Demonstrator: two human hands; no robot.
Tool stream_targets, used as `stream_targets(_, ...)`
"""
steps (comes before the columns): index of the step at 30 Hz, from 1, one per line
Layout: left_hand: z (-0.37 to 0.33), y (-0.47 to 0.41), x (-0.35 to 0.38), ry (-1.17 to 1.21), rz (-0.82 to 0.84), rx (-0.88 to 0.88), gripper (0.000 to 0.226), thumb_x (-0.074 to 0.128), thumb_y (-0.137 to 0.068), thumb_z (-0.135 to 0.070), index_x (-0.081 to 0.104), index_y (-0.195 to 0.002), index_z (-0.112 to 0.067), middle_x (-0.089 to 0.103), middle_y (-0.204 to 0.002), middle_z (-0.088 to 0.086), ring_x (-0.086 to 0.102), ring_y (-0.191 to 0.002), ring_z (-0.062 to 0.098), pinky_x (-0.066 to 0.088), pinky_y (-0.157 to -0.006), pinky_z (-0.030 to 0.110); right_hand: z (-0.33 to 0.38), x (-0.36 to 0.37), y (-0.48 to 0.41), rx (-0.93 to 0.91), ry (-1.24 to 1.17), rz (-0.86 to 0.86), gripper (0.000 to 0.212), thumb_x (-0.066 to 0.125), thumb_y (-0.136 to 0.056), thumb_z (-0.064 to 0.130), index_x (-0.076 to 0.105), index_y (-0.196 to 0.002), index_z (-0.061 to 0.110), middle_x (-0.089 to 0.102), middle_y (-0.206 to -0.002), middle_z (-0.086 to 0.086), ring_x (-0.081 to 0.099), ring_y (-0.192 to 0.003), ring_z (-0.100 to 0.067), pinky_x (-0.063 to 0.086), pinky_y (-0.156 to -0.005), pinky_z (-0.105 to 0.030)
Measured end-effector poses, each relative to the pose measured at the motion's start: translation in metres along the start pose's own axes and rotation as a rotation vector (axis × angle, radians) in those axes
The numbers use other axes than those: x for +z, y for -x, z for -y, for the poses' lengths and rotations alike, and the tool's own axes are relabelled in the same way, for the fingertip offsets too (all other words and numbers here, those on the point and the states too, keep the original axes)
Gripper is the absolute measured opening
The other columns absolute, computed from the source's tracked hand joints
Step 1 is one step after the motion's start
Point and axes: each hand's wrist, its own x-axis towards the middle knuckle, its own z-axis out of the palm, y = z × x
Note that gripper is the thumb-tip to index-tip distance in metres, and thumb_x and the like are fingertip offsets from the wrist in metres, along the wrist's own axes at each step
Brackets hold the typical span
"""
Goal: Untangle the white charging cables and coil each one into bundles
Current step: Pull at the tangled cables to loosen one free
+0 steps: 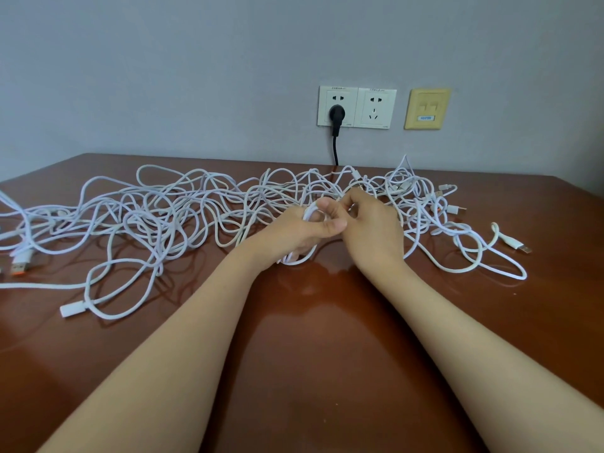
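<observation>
**Forearms out over bare wood, first coil barely begun**

Nearest the camera, two bare forearms are stretched across the open front of the surface [310, 338] and are brought together at its middle. A small coil [295, 258] of a few white loops is held by the left grip [300, 235], whose fingers are curled round it. The right grip [372, 230] is set just beside it, fingers bent at the coil's top. Whether a strand is pinched there cannot be told.

The task is judged to be at its very start. No finished bundle is seen anywhere. The white charging cables [183, 207] are spread in one loose tangle across the far half of the surface, behind the hands and to both sides of them. A few ends lie free at the fringes: an orange-tipped plug [19, 264] far left, a white connector [70, 310] nearer the front, and another plug [519, 248] at the right. Nearly all the separating and coiling is judged to be left.

Open room is offered by the front half, where bundles could be laid. The far edge is closed by the wall, where a black plug [336, 112] sits in the wall sockets [356, 107]. Its lead drops just behind the tangle and is best kept out of any pull. At the left the cables run out of view, so that edge cannot be placed.
</observation>
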Motion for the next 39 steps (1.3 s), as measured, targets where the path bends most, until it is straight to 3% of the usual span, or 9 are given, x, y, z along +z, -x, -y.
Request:
stream_targets(3,0.001,-0.001,-0.001,0.023,0.02,0.007,0.032,0.053,-0.093,-0.022,0.037,-0.068,-0.012,0.026,-0.037,-0.009,0.022,-0.03,0.004,0.019,-0.033,0.015,-0.001,0.001,-0.002,0.013,-0.069,-0.016,0.039,0.057,-0.085,0.05,0.044,-0.061,0.023,0.045,-0.055,0.007,0.045,-0.065,-0.018,0.029,-0.054,-0.03)
stream_targets(7,0.003,-0.005,0.001,0.074,0.023,-0.011,0.041,0.031,-0.102,-0.03,0.047,-0.07,-0.009,0.028,-0.035,-0.007,0.021,-0.028,0.005,0.021,-0.031,0.016,-0.005,0.001,-0.002,-0.029,-0.067,-0.002,0.032,0.049,-0.095,0.033,0.047,-0.065,0.022,0.056,-0.064,0.005,0.054,-0.076,-0.025,0.04,-0.067,-0.034)
stream_targets(9,0.005,-0.008,0.002,0.137,-0.049,-0.002,0.044,0.028,-0.103,-0.032,0.048,-0.071,-0.009,0.027,-0.034,-0.006,0.022,-0.027,0.005,0.022,-0.03,0.014,-0.005,0.0,-0.001,-0.096,-0.03,0.013,0.025,0.044,-0.098,0.03,0.056,-0.082,0.014,0.065,-0.079,-0.006,0.057,-0.084,-0.032,0.042,-0.072,-0.039)
stream_targets(12,0.006,-0.012,0.002,0.267,-0.219,-0.013,0.044,0.029,-0.103,-0.033,0.05,-0.071,-0.011,0.027,-0.033,-0.007,0.022,-0.026,0.005,0.021,-0.03,0.012,-0.003,0.0,0.001,-0.196,0.179,0.051,0.027,0.034,-0.1,0.032,0.054,-0.103,0.013,0.065,-0.095,-0.01,0.055,-0.092,-0.033,0.028,-0.064,-0.034)
stream_targets(17,0.011,-0.02,0.001,0.327,-0.415,-0.054,0.04,0.035,-0.102,-0.035,0.046,-0.074,-0.008,0.028,-0.031,-0.009,0.023,-0.026,0.007,0.021,-0.032,0.011,-0.002,0.002,0.003,-0.28,0.27,0.082,0.026,0.034,-0.1,0.031,0.054,-0.106,0.015,0.065,-0.097,-0.006,0.056,-0.095,-0.03,0.024,-0.063,-0.032)
stream_targets(21,0.012,-0.019,0.0,0.311,-0.429,-0.052,0.033,0.034,-0.102,-0.031,0.057,-0.094,-0.009,0.031,-0.032,-0.01,0.024,-0.028,0.007,0.022,-0.035,0.014,-0.005,0.005,0.003,-0.348,0.219,0.157,0.024,0.036,-0.1,0.027,0.053,-0.107,0.012,0.065,-0.09,-0.009,0.056,-0.088,-0.032,0.028,-0.063,-0.032)
stream_targets(25,0.011,-0.017,0.002,0.173,-0.461,-0.031,0.042,0.034,-0.102,-0.028,0.043,-0.063,-0.014,0.031,-0.03,-0.009,0.025,-0.032,0.009,0.025,-0.044,0.024,-0.002,0.002,0.005,-0.394,0.22,0.078,0.024,0.037,-0.099,0.027,0.054,-0.102,0.01,0.062,-0.081,-0.008,0.055,-0.081,-0.032,0.023,-0.061,-0.033)
stream_targets(33,0.011,-0.017,-0.001,0.224,-0.478,-0.037,0.042,0.035,-0.102,-0.026,0.037,-0.062,-0.014,0.03,-0.032,-0.009,0.025,-0.029,0.007,0.024,-0.044,0.023,-0.006,0.006,0.003,-0.31,0.279,0.169,0.027,0.036,-0.1,0.03,0.057,-0.107,0.014,0.066,-0.093,-0.009,0.057,-0.092,-0.03,0.032,-0.065,-0.032)
stream_targets(39,0.013,-0.017,0.002,0.096,-0.411,0.022,0.036,0.035,-0.102,-0.028,0.048,-0.074,-0.01,0.028,-0.032,-0.011,0.023,-0.033,0.005,0.023,-0.047,0.026,-0.005,0.005,0.0,-0.183,0.255,0.146,0.03,0.034,-0.098,0.028,0.06,-0.102,0.014,0.067,-0.101,-0.008,0.056,-0.097,-0.031,0.042,-0.075,-0.036)
